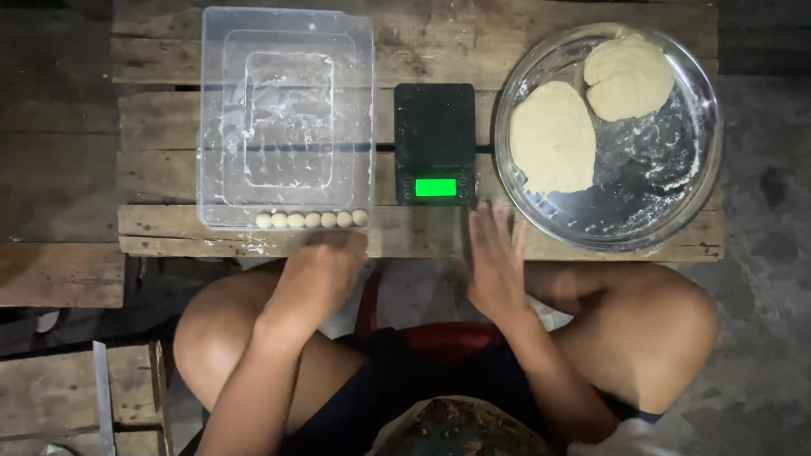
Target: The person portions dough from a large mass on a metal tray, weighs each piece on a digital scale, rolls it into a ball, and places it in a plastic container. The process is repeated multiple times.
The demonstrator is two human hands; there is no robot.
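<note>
My left hand point(325, 263) rests curled at the front edge of the wooden pallet table point(160, 127), just below a row of several small dough balls point(312, 219) inside a clear plastic box point(285, 118). Whether it holds anything I cannot tell. My right hand point(496, 262) lies flat with fingers spread on the pallet edge, below a black digital scale point(436, 142) with a lit green display. To the right, a round metal tray point(659, 181) dusted with flour carries a flat dough piece point(552, 137) and a thicker dough lump point(628, 77).
My bare knees point(667, 329) sit close under the pallet's front edge. Wooden planks point(59, 274) lie to the left and lower left, and rough concrete floor point(764, 253) spreads to the right.
</note>
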